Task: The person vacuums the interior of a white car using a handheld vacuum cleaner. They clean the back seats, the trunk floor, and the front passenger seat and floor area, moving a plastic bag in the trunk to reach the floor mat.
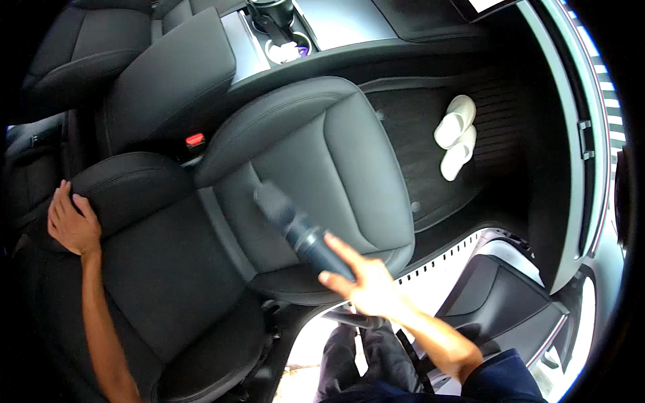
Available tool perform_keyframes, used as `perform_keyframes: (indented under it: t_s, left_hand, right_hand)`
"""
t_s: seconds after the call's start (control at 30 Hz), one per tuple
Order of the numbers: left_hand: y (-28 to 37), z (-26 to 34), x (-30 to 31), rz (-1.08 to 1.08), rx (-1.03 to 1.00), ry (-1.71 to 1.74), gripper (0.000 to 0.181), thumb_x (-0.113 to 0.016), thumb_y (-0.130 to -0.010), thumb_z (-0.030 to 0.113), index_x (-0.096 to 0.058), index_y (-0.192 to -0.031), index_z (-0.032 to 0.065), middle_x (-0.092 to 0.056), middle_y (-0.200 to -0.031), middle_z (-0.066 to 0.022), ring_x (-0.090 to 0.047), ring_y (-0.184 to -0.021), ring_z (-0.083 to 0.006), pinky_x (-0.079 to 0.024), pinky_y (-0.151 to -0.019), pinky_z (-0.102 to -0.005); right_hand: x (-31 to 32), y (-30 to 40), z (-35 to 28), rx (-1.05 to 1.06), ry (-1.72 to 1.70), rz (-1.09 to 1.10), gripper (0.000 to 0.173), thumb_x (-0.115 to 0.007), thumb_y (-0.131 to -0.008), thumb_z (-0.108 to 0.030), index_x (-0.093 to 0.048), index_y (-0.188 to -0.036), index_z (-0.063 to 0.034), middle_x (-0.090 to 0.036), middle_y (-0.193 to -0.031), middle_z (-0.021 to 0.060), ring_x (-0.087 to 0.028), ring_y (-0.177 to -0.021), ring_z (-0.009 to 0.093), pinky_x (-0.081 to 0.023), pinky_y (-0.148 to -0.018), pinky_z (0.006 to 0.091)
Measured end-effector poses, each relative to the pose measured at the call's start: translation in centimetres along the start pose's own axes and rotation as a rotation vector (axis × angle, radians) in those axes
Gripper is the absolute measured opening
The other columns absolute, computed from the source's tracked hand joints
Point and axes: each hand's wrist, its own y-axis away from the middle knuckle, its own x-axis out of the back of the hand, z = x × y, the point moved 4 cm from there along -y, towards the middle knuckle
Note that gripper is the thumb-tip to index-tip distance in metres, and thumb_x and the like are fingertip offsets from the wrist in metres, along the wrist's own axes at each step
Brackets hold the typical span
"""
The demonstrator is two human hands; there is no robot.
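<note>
My right hand (370, 287) grips the handle of a dark vacuum cleaner nozzle (320, 247). Its blurred head is over the rear part of a dark grey car seat cushion (302, 166), near the backrest; whether it touches cannot be told. A piece of ribbed hose (360, 319) shows below my wrist. Over at the left, my left hand (73, 221) rests on the upper side of the black seat backrest (166, 252), holding nothing, with the thumb spread from the fingers.
White slip-on shoes (456, 131) lie on the dark floor mat (403, 136). Beyond the seat are a red buckle (195, 140), an armrest (176, 75) and a cup holder (287, 53) with white and purple items. The opened door (496, 297) stands at the lower right, past the sill (438, 267).
</note>
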Motion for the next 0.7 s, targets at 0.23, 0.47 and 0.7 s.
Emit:
perform_keyframes:
  t_s: [0.23, 0.47, 0.7]
  left_hand:
    - [-0.5, 0.8, 0.4, 0.01, 0.003, 0.008, 0.035, -0.046, -0.104, 0.03, -0.068, -0.13, 0.0175, -0.066, -0.136, 0.0034, -0.058, -0.128, -0.0194, -0.039, -0.108, -0.0378]
    - [0.1, -0.2, 0.6, 0.047, -0.038, 0.011, 0.036, -0.047, -0.103, 0.026, -0.067, -0.131, 0.0172, -0.066, -0.137, 0.0036, -0.059, -0.127, -0.0201, -0.039, -0.108, -0.0368]
    - [0.3, -1.5, -1.8, -0.054, 0.051, -0.178, 0.036, -0.047, -0.105, 0.033, -0.066, -0.134, 0.0213, -0.066, -0.135, 0.0033, -0.058, -0.128, -0.0203, -0.038, -0.111, -0.04]
  right_hand:
    - [14.8, -7.8, -8.8, -0.032, -0.518, -0.056, 0.08, -0.068, -0.096, -0.037, -0.029, -0.16, -0.0096, -0.065, -0.081, 0.0113, -0.064, -0.051, 0.016, -0.053, -0.04, 0.0249]
    - [12.1, -9.0, -6.0, -0.065, -0.361, -0.212, 0.087, -0.076, -0.09, -0.026, -0.027, -0.162, -0.0171, -0.065, -0.085, 0.0083, -0.063, -0.059, 0.012, -0.053, -0.05, 0.0269]
    - [6.1, -12.7, 3.1, 0.107, 0.373, -0.238, 0.081, -0.071, -0.08, -0.033, -0.043, -0.155, -0.0145, -0.071, -0.08, 0.025, -0.074, -0.08, 0.038, -0.059, -0.08, 0.0438]
